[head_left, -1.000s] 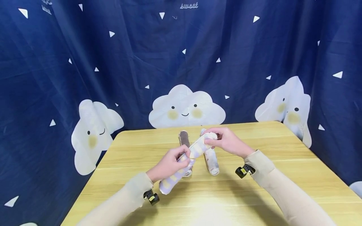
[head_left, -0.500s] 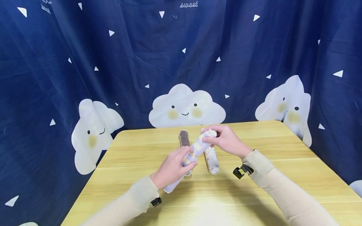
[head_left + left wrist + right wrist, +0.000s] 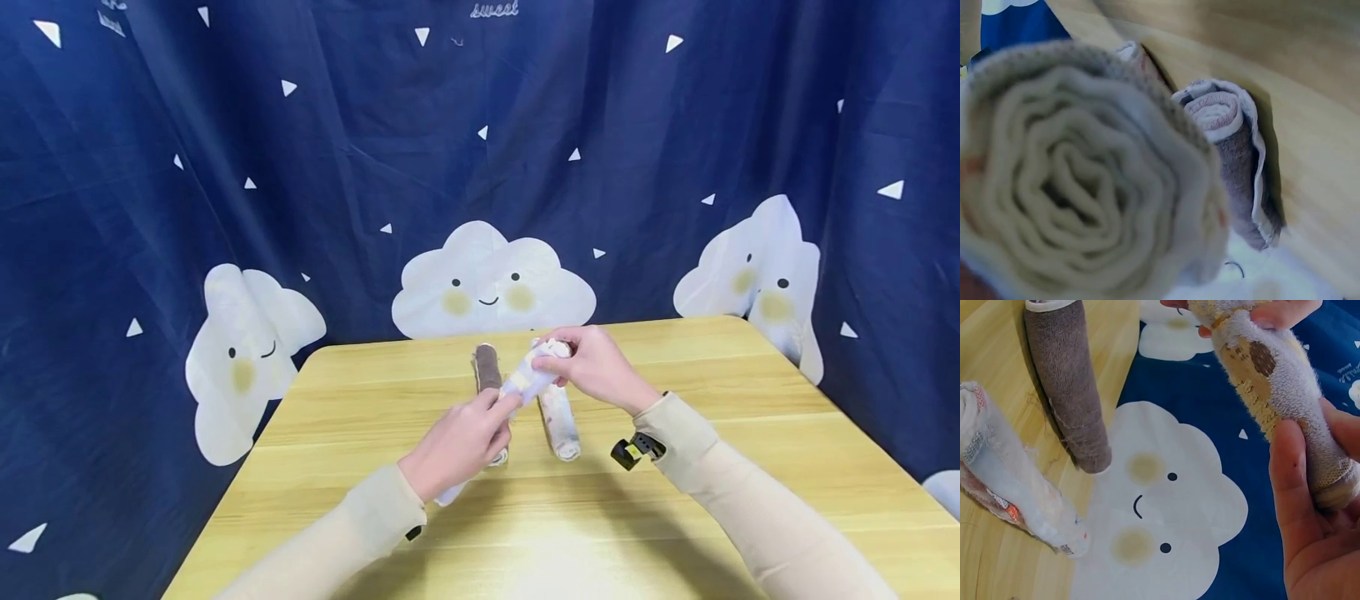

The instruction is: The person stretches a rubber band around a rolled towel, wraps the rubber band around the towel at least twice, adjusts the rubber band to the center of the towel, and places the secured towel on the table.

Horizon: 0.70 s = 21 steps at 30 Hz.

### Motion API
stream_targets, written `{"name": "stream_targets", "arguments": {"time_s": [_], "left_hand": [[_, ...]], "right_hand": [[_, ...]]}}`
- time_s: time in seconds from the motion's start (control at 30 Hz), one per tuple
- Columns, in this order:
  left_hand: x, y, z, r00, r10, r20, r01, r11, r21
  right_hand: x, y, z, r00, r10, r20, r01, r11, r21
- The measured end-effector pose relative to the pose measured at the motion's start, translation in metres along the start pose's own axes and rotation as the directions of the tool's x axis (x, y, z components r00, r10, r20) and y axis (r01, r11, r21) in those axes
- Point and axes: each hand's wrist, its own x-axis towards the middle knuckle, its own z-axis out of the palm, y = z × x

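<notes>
A lilac and yellow rolled towel [image 3: 529, 378] is held slantwise above the table. My left hand [image 3: 459, 440] grips it around the middle. Its upper right end is pinched between the thumb and fingers of my right hand [image 3: 598, 368]. In the right wrist view a thin yellowish band rings the lilac towel roll [image 3: 1272, 369] near the left hand's fingers. The coiled end of the same towel [image 3: 1085, 181] looms large and blurred in the left wrist view. Much of its lower half is hidden behind the left hand.
On the wooden table [image 3: 675, 500] lie a brown rolled towel [image 3: 487, 367], partly covered by the held one, and a whitish patterned rolled towel [image 3: 559, 423] to its right. A dark blue curtain [image 3: 352, 183] with clouds surrounds the table's back and sides.
My left hand has shifted slightly up and right along the towel and turned over, its fingers now covering the middle. The right hand stays at the upper end; the other rolls have not moved.
</notes>
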Motion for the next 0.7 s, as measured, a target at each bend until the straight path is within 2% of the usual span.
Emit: {"name": "stream_targets", "arguments": {"time_s": [0.1, 0.37, 0.57, 0.7], "left_hand": [[0.001, 0.002, -0.001, 1.0, 0.008, 0.007, -0.009, 0.999, 0.04], [-0.002, 0.001, 0.004, 0.999, 0.032, 0.022, -0.033, 0.997, 0.069], [-0.007, -0.006, 0.011, 0.998, 0.036, 0.052, -0.038, 0.999, 0.037], [-0.011, -0.01, 0.014, 0.998, 0.045, 0.043, -0.044, 0.999, -0.009]], "right_hand": [[0.0, 0.001, 0.002, 1.0, 0.005, 0.007, -0.005, 1.0, -0.008], [0.001, 0.01, 0.006, 0.999, 0.025, 0.029, -0.026, 1.0, 0.015], [0.0, 0.009, 0.008, 0.998, 0.043, 0.051, -0.044, 0.999, 0.021], [0.0, 0.008, 0.009, 0.998, 0.052, 0.047, -0.053, 0.998, 0.02]]}}
